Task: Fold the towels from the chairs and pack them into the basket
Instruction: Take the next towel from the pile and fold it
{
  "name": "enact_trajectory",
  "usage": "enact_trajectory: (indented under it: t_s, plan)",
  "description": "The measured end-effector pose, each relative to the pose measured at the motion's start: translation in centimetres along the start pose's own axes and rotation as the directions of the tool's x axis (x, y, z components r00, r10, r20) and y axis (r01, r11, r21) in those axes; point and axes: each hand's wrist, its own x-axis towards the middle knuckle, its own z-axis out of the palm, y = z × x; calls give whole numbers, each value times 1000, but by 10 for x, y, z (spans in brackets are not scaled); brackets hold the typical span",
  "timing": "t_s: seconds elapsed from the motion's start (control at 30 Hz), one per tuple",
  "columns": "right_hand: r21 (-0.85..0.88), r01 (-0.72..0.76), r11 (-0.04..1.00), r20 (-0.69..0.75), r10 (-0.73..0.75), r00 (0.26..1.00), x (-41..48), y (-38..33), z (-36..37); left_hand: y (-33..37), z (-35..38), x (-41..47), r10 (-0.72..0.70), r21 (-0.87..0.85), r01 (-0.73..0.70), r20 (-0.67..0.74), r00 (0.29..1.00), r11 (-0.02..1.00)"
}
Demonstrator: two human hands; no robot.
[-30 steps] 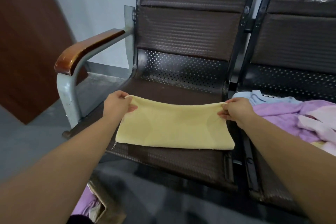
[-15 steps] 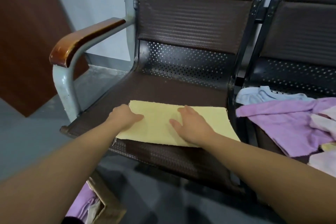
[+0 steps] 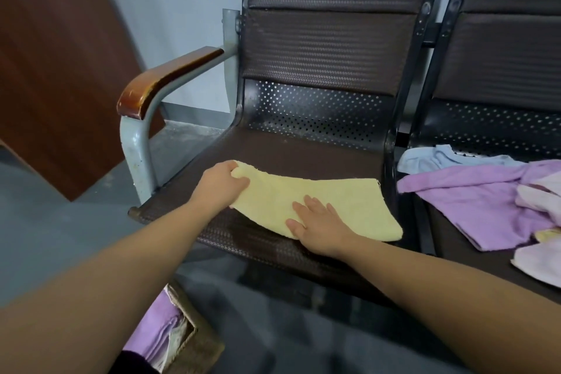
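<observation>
Towel, yellow: lay as a long folded strip across the front half of the chair seat. Its right end was flat near the seat's right edge, and its left end was raised off the surface.
Left hand: gripped the towel's left end, with the back of the hand facing the camera. The fingers were curled round the bunched cloth and the thumb was hidden.
Right hand: rested palm down on the towel's near edge, about halfway along. The fingers were straight, slightly spread and pointing away from the person, holding nothing.
Towel against fingers: the cloth ran from inside the left grip, under the flat right fingers, and on to the right past them. The stretch between the two hands sloped down to the seat.
Seat surface: dark brown with a woven texture, meeting a perforated metal panel at the back below the padded backrest.
Armrest: glossy brown wood on a grey metal frame, at the seat's left side.
Neighbouring chair: stood just to the right and carried a loose heap. A purple towel was spread in front, a light blue towel lay behind it, and pale pink towels lay at the right edge.
Basket: brown and woven, on the floor at lower left, partly covered by the left forearm. It held folded purple cloth.
Room: grey floor, pale wall and a reddish-brown wooden panel at the left.
</observation>
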Motion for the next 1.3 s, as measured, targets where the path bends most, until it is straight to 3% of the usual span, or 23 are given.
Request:
enact_trajectory:
  t_s: [0.07,0.13,0.2,0.33,0.4,0.43,0.53,0.63,0.73,0.8,0.87,0.93,1.03,1.3]
  plan:
    - [147,-8,989,4,7,1000,-4,-3,-14,14,0,-5,87,13,-86,-47,995,996]
    - [404,-59,913,0,64,998,-3,1,-26,27,3,-11,167,50,-164,-55,985,985]
    - [652,-127,747,-9,175,985,2,12,-33,38,9,-17,240,83,-237,-27,970,968]
    - [956,-167,242,77,342,937,13,30,-41,60,27,-27,374,5,-377,114,920,926]
    - [971,-175,163,107,361,927,14,35,-41,66,33,-28,338,-96,-325,203,919,941]
    - [961,-190,199,104,374,922,15,36,-38,66,35,-26,307,-104,-291,219,926,951]
    - [866,-225,447,26,410,912,15,35,-34,57,41,-19,285,33,-297,194,939,954]
    - [805,-211,554,-52,421,906,18,31,-32,47,47,-14,268,148,-302,215,939,942]
    - [680,-120,723,-234,369,900,20,30,-32,40,54,-9,205,235,-266,253,945,935]
    - [531,-79,844,-292,270,918,16,28,-31,35,58,-6,137,252,-203,255,957,946]
    - [264,-84,961,-271,157,950,14,30,-30,34,61,-4,35,206,-86,239,970,975]
    - [34,-129,991,-146,133,980,14,33,-26,34,64,-2,-39,162,-1,245,969,987]
    - [2,-124,992,12,123,992,10,39,-19,37,66,-2,-106,120,74,293,950,990]
    - [-14,-5,1000,-133,3,991,1,35,7,43,62,-7,-165,-234,247,323,932,940]
